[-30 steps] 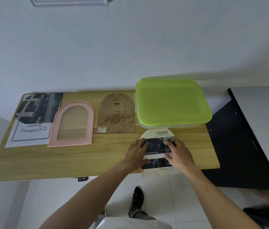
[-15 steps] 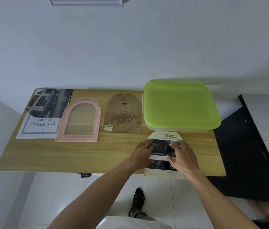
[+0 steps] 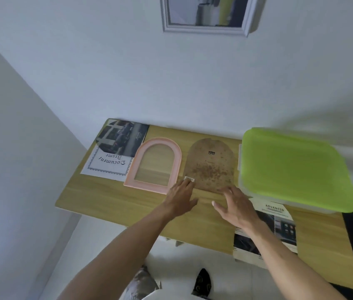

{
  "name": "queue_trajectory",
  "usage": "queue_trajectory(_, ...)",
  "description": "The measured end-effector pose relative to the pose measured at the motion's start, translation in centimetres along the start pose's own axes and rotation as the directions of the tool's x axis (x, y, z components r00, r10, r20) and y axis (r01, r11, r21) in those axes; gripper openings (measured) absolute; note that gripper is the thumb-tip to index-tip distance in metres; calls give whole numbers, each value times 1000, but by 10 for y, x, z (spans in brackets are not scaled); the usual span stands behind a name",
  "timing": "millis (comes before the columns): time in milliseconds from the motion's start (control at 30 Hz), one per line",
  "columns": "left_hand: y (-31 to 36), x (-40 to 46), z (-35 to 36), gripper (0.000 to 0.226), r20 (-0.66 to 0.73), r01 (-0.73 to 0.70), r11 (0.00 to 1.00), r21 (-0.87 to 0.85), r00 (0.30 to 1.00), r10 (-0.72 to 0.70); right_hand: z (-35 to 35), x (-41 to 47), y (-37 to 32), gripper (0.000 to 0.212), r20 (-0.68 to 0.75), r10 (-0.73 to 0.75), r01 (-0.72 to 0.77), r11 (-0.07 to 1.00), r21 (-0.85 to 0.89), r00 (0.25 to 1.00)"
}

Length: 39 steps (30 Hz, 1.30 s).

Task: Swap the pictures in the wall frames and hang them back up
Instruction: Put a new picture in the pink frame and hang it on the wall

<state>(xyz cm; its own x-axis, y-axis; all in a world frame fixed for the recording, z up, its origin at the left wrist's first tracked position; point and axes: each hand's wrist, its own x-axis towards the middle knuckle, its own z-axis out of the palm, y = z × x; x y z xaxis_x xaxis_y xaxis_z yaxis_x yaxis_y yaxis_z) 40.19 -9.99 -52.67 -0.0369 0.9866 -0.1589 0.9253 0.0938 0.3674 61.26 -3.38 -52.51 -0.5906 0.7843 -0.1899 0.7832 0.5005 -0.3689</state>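
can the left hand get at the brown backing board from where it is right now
Probably yes. The left hand lies open at the near left corner of the brown backing board, its fingers at the sticker there. Nothing lies on the board.

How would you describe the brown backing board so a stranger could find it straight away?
Start at the wooden table against the white wall. Between the pink arched frame and the green-lidded box lies the brown backing board, flat, both hands reaching toward its near edge. It alone is solid, speckled, arch-topped cardboard with a small white sticker at one corner.
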Motion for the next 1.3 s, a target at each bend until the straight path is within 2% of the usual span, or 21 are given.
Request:
queue_trajectory(100,-46,-2,-22,49,-43,50,999,-4,998,-51,4,33,-36,57,10,4,-5,1000,9,1000)
queue_trajectory(233,-112,-1,-54,49,-80,109,994,-21,991,-110,9,80,-92,49,-5,-27,27,997,74,1000)
queue_trajectory(467,-232,7,-103,42,-122,206,979,4,971,-204,27,166,-191,53,13,-91,91,996,15,996)
queue_trajectory(667,-316,12,-123,51,-83,209,977,32,975,-205,54,227,-263,51,63,-85,85,996,12,994)
queue_trajectory(800,-354,23,-128,51,-39,216,975,46,976,-215,69,258,-297,58,131,-68,71,997,-21,989)
queue_trajectory(1100,-399,47,-115,75,53,107,991,83,992,-111,93,301,-323,71,185,-96,119,986,-117,978)
queue_trajectory(1200,-407,51,-110,68,27,77,996,50,997,-78,97,310,-323,71,220,-93,123,984,-126,971)
queue_trajectory(1300,-415,53,-111,44,-75,-24,993,116,997,33,98,315,-321,69,242,-85,120,984,-135,967)
